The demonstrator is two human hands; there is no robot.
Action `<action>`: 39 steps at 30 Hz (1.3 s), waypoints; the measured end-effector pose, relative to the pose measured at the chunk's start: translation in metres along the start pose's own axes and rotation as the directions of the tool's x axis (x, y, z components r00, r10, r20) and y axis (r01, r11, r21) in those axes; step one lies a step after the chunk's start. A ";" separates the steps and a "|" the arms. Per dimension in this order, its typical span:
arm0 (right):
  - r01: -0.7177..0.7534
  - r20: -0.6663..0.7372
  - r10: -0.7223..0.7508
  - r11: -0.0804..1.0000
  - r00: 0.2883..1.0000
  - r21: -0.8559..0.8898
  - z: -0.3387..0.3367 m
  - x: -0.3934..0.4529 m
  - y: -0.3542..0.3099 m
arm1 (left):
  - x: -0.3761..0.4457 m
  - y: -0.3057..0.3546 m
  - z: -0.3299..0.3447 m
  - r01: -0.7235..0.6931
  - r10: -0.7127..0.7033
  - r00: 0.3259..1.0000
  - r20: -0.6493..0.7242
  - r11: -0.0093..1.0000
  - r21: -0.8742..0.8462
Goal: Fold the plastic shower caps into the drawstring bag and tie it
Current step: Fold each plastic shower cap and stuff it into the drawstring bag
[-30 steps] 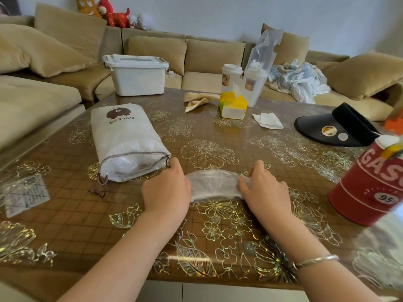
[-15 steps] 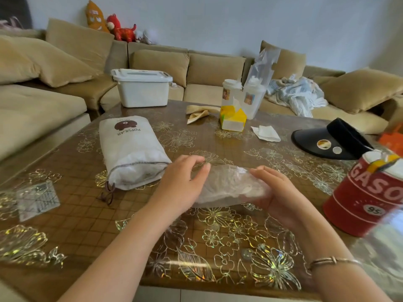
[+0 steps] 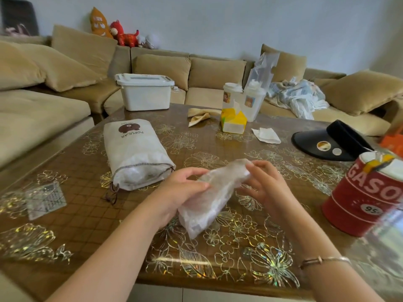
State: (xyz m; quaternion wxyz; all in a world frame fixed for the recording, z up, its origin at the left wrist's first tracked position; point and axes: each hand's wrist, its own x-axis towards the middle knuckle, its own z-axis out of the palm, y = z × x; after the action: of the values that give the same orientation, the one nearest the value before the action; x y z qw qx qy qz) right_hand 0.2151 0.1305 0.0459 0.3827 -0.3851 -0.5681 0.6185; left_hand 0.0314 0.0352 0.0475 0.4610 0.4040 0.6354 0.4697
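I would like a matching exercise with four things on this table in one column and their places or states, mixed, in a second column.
Things:
1. white drawstring bag
2. clear plastic shower cap
3. black sun visor
4. red metal can

Places or states:
A. at the right edge, upright
B. held in both hands above the table
C. lying on the left, mouth open
D. far right, behind the can

Pairs: 1-C, 2-B, 3-D, 4-A

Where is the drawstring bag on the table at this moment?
In the head view, the drawstring bag lies on the table left of centre, its open mouth toward the left hand, with the white storage box behind it.
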 end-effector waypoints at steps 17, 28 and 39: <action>0.682 0.580 -0.486 0.044 0.653 -0.730 0.018 -0.016 0.043 | 0.013 -0.020 0.016 -0.085 0.102 0.928 -0.360 0.994 0.063; 0.504 0.455 -0.220 0.438 0.863 -0.744 0.015 -0.021 0.031 | 0.005 -0.023 0.005 -0.215 0.300 0.952 -0.064 0.801 0.559; 0.244 0.073 -0.252 0.760 0.965 -0.602 0.038 0.023 0.033 | 0.020 -0.021 0.005 -0.029 0.102 0.988 -0.118 0.862 0.507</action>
State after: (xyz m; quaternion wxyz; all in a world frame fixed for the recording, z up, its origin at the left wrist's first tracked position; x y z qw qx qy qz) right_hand 0.1698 0.1339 0.0141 0.3208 -0.4123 -0.7796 0.3453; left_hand 0.0299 0.0509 0.0224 0.2775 0.4975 0.7525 0.3304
